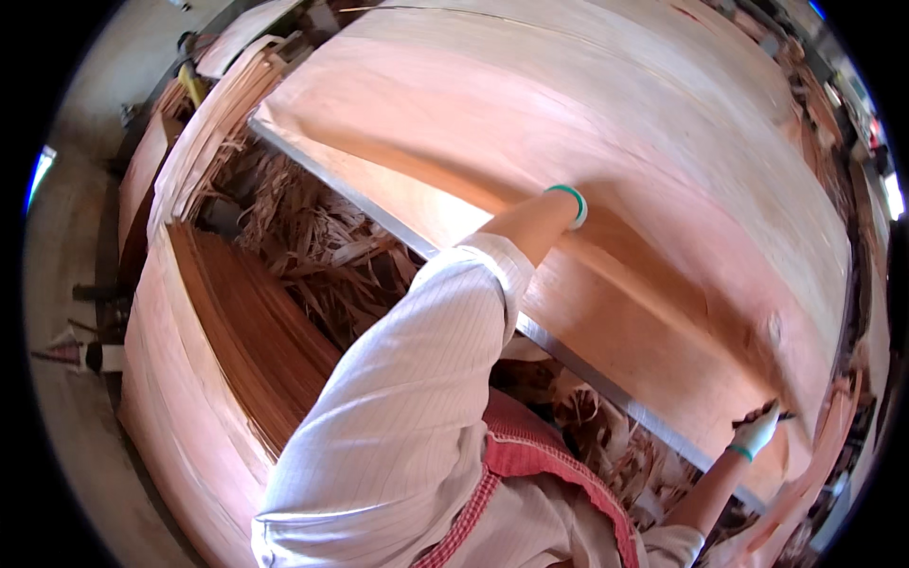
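A large thin pinkish veneer sheet (606,123) lies curved over a table with a metal edge (578,360). My left arm in a striped white sleeve reaches forward, and my left hand (572,201) goes under the sheet. Only its glove cuff with a green band shows; the fingers are hidden. My right hand (760,429), in a white glove, grips the sheet's near edge at the lower right, where the edge is lifted a little off the table.
A tall stack of veneer sheets (189,379) stands at my left. Torn veneer scraps (312,237) fill the gap between stack and table. More scraps (606,435) lie under the table edge. Concrete floor (66,312) is at far left.
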The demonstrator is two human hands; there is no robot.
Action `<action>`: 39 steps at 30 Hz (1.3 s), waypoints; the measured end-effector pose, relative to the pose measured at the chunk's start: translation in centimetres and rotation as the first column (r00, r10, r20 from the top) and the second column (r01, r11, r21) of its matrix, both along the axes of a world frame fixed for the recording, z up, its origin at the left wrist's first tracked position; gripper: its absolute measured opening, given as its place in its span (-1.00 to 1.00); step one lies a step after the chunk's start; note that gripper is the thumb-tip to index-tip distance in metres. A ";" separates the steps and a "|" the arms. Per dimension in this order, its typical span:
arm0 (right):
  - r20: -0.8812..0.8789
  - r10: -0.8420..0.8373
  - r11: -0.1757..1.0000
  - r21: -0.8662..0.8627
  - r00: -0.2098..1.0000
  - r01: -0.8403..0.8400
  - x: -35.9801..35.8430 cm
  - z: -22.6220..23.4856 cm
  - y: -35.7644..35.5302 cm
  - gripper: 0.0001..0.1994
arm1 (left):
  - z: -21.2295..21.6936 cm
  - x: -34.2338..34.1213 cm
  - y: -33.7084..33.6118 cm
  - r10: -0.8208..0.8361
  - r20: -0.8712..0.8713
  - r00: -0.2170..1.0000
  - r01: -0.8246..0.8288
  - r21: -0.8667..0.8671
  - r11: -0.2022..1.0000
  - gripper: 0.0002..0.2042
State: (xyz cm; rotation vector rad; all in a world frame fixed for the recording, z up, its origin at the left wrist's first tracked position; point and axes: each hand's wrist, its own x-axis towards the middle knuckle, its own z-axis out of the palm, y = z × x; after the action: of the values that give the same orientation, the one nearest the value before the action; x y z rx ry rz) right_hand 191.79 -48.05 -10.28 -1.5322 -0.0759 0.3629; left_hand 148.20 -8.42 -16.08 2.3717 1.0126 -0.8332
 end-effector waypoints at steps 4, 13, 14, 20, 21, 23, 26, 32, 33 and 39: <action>-0.025 -0.071 0.993 -0.092 0.997 0.068 -0.8 -1.3 0.0 -0.74 | 4.8 -7.0 -3.7 0.244 0.755 0.608 -0.633 0.275 0.724 -0.65; -0.005 0.032 0.991 -0.131 0.999 -0.033 -0.1 -3.4 2.6 -0.73 | -4.1 -27.9 -8.3 0.316 0.540 -0.780 -0.621 -0.729 -0.287 -0.37; 0.003 0.032 0.988 -0.149 0.999 -0.031 -0.7 -3.0 2.8 -0.74 | -3.4 -28.3 -7.9 0.411 0.552 -0.726 -0.669 -0.706 -0.232 -0.36; -0.035 0.070 0.962 -0.261 0.997 -0.077 1.7 -4.0 2.0 -0.76 | -0.5 -24.5 -1.9 0.372 0.895 -0.246 -0.969 -0.213 -0.128 -0.50; -0.034 0.067 0.954 -0.290 0.997 -0.074 1.9 -4.1 1.7 -0.76 | 0.4 -23.2 -1.1 0.403 0.879 -0.256 -0.967 -0.226 -0.119 -0.53; -0.066 0.085 0.938 -0.332 0.994 -0.103 1.7 -4.5 1.8 -0.71 | 2.8 -22.2 -0.7 0.449 0.851 -0.272 -0.962 -0.241 -0.127 -0.59; -0.109 0.121 0.913 -0.378 0.987 -0.153 1.7 -5.1 2.3 -0.59 | 3.8 -22.8 0.1 0.465 0.840 -0.279 -0.960 -0.248 -0.129 -0.54; -0.171 0.137 0.890 -0.412 0.976 -0.197 2.1 -5.9 1.1 -0.29 | 4.0 -22.2 0.4 0.391 0.885 -0.254 -0.967 -0.235 -0.097 -0.57; -0.157 0.119 0.881 -0.439 0.980 -0.178 2.0 -5.8 0.5 -0.29 | 4.0 -22.3 0.3 0.404 0.883 -0.239 -0.971 -0.221 -0.093 -0.56; -0.146 0.123 0.855 -0.486 0.982 -0.180 0.0 -6.1 2.0 -0.30 | 2.1 -23.6 -2.2 0.384 0.904 -0.188 -0.981 -0.156 -0.113 -0.52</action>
State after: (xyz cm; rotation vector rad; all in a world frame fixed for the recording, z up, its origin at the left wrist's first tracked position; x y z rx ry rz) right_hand 191.74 -46.02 -16.36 -2.0225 -0.0161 0.6290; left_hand 124.60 -10.62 -13.94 1.1821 2.2133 1.3416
